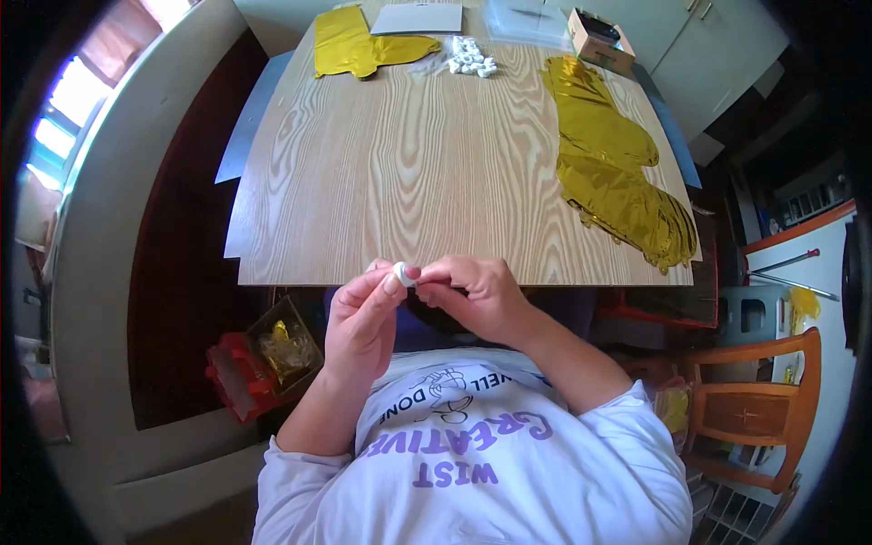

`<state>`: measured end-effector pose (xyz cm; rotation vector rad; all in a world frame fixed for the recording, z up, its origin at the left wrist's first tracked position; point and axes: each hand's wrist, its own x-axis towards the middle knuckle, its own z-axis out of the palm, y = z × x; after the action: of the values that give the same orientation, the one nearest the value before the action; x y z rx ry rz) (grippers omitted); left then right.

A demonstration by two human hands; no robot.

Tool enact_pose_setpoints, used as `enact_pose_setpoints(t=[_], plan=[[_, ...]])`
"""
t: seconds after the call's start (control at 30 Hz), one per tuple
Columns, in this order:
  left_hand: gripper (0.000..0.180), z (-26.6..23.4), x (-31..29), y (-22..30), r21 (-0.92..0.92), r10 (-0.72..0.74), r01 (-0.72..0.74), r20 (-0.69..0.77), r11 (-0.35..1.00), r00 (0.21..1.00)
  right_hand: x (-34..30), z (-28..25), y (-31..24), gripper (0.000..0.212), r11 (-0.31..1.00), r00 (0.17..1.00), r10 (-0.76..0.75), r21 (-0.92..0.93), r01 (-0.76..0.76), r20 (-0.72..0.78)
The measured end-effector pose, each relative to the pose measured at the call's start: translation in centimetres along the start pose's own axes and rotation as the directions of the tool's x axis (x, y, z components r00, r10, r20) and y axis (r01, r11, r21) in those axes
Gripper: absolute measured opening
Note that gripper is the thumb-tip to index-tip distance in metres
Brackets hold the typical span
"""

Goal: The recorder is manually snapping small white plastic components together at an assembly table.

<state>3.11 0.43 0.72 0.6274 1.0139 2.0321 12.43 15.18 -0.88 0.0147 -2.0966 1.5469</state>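
Observation:
Just off the table's near edge, my two hands meet around a small white roll-like piece (pixel 403 273). My left hand (pixel 361 316) pinches it between thumb and fingers. From the other side, my right hand (pixel 474 292) is closed with its fingertips at the piece; whether they grip its edge or something thin on it is hidden. Similar small white pieces (pixel 470 58) lie heaped at the table's far side. Flat gold foil sheets, shaped like uninflated balloons, are on the table: one batch (pixel 350 45) at the far left, a longer overlapping batch (pixel 604 145) along the right.
A white flat box (pixel 416 19), clear plastic sheets (pixel 527 22) and a small carton (pixel 601 41) stand along the far edge of the wood-grain table (pixel 400 163). Below left, an open box (pixel 289 350) holds gold foil scraps. A wooden chair (pixel 747 413) is at my right.

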Motion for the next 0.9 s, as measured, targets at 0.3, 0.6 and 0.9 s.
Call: enact_pose_setpoints(t=[0.3, 0.6, 0.9], plan=[[0.019, -0.8, -0.4, -1.2, 0.473, 0.106, -0.085, -0.018, 0.877, 0.994, 1.7, -2.4, -3.5, 0.016, 0.625, 0.872, -0.425, -0.618, 0.477, 0.243], [0.013, -0.4, -0.5, -0.4, 0.663, 0.046, -0.096, 0.093, 0.742, 0.995, 2.2, -3.8, -3.8, 0.015, 0.767, 0.876, -0.337, -0.439, 0.467, 0.344], [0.008, -0.8, -0.4, -0.5, 0.143, -0.277, 0.266, 0.068, 0.953, 0.958, 0.7, -3.7, -1.6, 0.011, 0.997, 0.965, -0.046, -0.048, 0.061, 0.259]])
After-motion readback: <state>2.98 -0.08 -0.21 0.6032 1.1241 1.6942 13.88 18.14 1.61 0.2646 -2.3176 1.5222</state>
